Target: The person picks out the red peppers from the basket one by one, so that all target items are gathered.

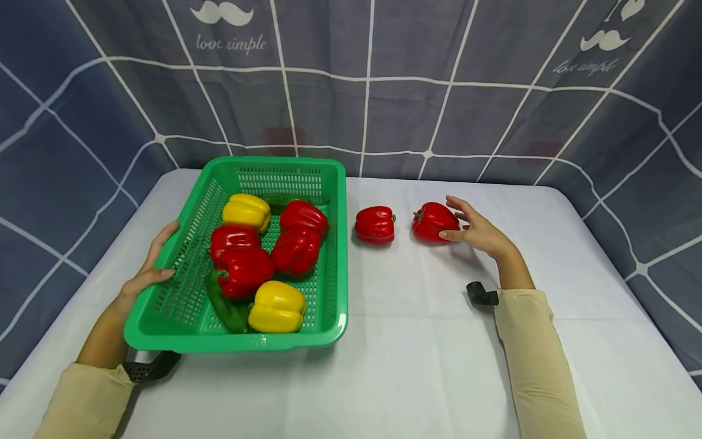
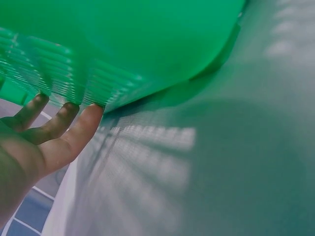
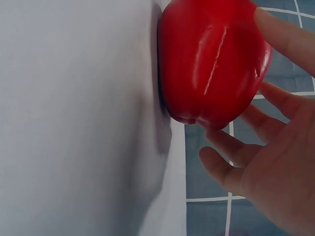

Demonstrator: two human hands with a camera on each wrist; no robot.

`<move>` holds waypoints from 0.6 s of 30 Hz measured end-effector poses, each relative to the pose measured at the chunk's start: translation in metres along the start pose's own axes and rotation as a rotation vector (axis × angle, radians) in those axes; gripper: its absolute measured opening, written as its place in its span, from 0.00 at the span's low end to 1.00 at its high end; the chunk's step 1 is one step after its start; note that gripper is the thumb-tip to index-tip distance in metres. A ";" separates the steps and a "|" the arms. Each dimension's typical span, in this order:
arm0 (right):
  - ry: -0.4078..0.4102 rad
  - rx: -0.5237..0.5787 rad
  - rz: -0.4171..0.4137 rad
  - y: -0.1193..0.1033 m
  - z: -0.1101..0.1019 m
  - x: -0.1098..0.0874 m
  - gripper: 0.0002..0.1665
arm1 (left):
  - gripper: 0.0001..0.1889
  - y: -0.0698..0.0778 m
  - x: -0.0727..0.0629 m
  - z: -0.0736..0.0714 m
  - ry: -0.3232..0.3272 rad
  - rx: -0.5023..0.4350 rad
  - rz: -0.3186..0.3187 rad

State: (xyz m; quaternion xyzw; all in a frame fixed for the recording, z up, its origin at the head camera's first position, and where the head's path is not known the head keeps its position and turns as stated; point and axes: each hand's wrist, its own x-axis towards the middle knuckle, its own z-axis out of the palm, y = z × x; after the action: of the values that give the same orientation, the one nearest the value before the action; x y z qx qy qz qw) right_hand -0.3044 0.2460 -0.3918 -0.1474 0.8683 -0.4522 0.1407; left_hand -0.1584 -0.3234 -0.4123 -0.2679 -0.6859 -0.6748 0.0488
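Note:
On the left of the head view my left hand (image 1: 139, 277) grips the side of a green plastic basket (image 1: 341, 256), thumb over its rim. In the left wrist view, fingertips (image 2: 91, 115) meet the slotted outer wall. Red bell peppers (image 1: 247, 272), yellow bell peppers (image 1: 276, 306) and green peppers (image 1: 226, 308) lie inside. To the right, my right hand (image 1: 479, 235) is at a red bell pepper (image 1: 430, 222) on the table, its fingers spread at the near side. The right wrist view shows the thumb overlapping that pepper (image 3: 211, 59), the lower fingers loosely bent.
Another red bell pepper (image 1: 375, 225) lies between the basket and the right hand. White cloth covers the table (image 1: 417, 366). A dark grey curtain with white grid lines (image 1: 329, 110) hangs behind and along both sides.

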 end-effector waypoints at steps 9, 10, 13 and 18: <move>0.026 -0.077 -0.006 -0.005 0.000 -0.002 0.46 | 0.39 0.005 0.001 0.006 -0.006 -0.108 -0.051; 0.031 -0.087 -0.006 -0.006 0.000 -0.002 0.46 | 0.39 0.006 0.001 0.006 -0.001 -0.087 -0.038; 0.054 -0.110 -0.002 -0.009 0.001 -0.003 0.46 | 0.39 0.006 0.000 0.007 0.014 -0.084 -0.056; 0.123 -0.182 0.019 -0.017 0.005 -0.004 0.47 | 0.41 0.010 -0.003 0.008 0.041 -0.105 -0.148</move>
State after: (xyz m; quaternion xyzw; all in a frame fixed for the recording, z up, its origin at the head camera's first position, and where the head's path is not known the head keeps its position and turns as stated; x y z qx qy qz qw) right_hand -0.2967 0.2346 -0.3803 -0.1231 0.9142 -0.3783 0.0774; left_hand -0.1491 -0.3173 -0.4059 -0.2048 -0.6665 -0.7169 -0.0010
